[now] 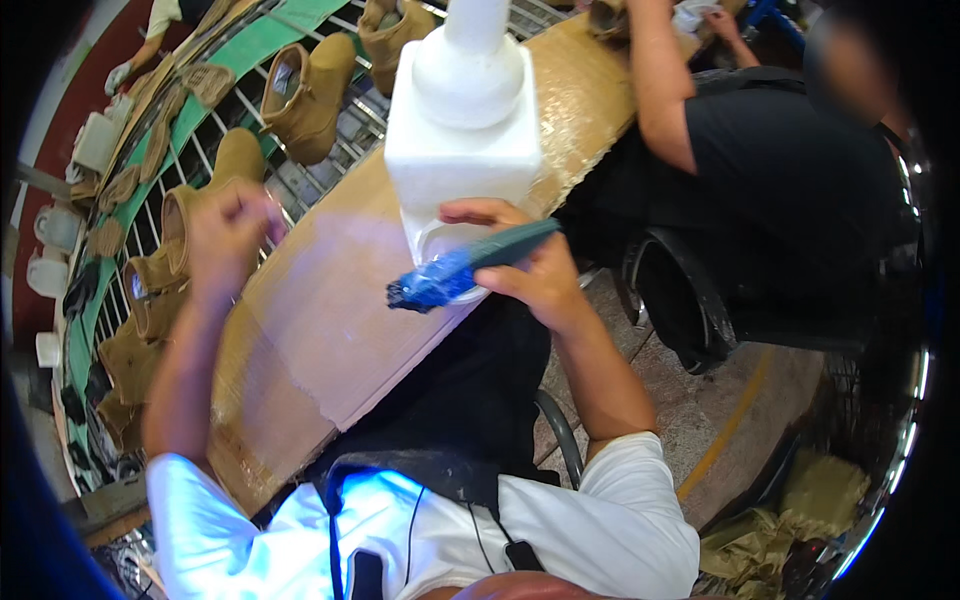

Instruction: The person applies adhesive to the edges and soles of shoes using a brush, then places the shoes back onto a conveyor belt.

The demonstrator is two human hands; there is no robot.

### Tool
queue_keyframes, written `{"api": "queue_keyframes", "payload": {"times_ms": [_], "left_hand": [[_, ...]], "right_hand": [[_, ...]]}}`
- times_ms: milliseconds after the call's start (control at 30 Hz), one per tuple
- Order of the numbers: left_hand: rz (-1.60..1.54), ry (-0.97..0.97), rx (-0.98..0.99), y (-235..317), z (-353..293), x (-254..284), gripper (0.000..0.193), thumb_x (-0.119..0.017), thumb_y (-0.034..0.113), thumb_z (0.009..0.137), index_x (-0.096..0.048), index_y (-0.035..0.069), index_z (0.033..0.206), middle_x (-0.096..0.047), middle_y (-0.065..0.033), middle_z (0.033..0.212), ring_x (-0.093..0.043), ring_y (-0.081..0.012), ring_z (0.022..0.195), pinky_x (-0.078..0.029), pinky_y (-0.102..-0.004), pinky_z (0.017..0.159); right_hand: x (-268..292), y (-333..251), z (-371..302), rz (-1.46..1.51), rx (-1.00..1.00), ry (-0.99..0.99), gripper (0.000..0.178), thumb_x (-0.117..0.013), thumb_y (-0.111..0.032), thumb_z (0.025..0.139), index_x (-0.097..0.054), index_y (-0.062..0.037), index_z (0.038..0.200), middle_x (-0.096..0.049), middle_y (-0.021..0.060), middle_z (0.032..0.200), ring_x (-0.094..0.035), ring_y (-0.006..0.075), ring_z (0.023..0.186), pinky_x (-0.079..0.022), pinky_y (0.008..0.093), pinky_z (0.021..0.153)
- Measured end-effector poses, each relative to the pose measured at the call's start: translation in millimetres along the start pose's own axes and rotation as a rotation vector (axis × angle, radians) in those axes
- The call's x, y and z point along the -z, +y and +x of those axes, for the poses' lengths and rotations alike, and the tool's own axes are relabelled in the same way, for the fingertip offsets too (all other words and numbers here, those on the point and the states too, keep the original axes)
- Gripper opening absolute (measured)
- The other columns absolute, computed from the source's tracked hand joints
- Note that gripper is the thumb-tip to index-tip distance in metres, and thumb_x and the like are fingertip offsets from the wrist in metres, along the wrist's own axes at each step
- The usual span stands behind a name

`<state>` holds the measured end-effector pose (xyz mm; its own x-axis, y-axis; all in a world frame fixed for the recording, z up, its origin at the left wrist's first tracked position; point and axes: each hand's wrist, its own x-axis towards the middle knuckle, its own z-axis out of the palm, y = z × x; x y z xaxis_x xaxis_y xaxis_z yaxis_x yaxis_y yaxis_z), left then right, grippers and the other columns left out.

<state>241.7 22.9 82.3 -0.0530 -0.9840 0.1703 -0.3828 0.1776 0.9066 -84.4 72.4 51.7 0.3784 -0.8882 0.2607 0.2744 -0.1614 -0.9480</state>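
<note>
My right hand is closed around a brush with a flat dark grey-green handle. Its lower part is wrapped in shiny blue plastic, and its dark tip points left. Just behind the brush stands a white plastic container with a square body, a rounded neck and a round opening low on its near side; the brush partly covers that opening. On the left, my left hand is raised by the rack beside a tan ankle boot. Motion blurs its fingers, and I cannot make out anything in them.
Cardboard covers the worktop. A curved metal rack holds several tan boots. Soles and white jugs lie beyond it. A co-worker in a dark shirt sits at the right by a black chair.
</note>
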Motion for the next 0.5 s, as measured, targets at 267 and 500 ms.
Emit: {"api": "queue_keyframes", "payload": {"times_ms": [267, 500], "left_hand": [[-0.052, 0.185, 0.090, -100, -102, -52, 0.020, -0.060, 0.006, 0.085, -0.050, 0.004, 0.068, -0.048, -0.0004, 0.058, -0.044, -0.0081, 0.055, -0.037, -0.0258, 0.051], [-0.021, 0.155, -0.069, -106, -99, -38, 0.032, -0.051, 0.020, 0.094, -0.046, 0.006, 0.066, -0.042, 0.0001, 0.058, -0.038, -0.0088, 0.056, -0.035, -0.0283, 0.050]], "right_hand": [[5, 13, 38, -0.069, 0.008, 0.041, 0.053, -0.068, -0.020, 0.073, -0.057, 0.0057, 0.118, -0.060, 0.0118, 0.117, -0.056, 0.0175, 0.104, -0.041, 0.0290, 0.095], [19, 33, 9, -0.107, 0.030, 0.323, 0.046, -0.056, -0.005, 0.076, -0.052, 0.0141, 0.118, -0.053, 0.0213, 0.128, -0.052, 0.0257, 0.115, -0.035, 0.0378, 0.105]]}}
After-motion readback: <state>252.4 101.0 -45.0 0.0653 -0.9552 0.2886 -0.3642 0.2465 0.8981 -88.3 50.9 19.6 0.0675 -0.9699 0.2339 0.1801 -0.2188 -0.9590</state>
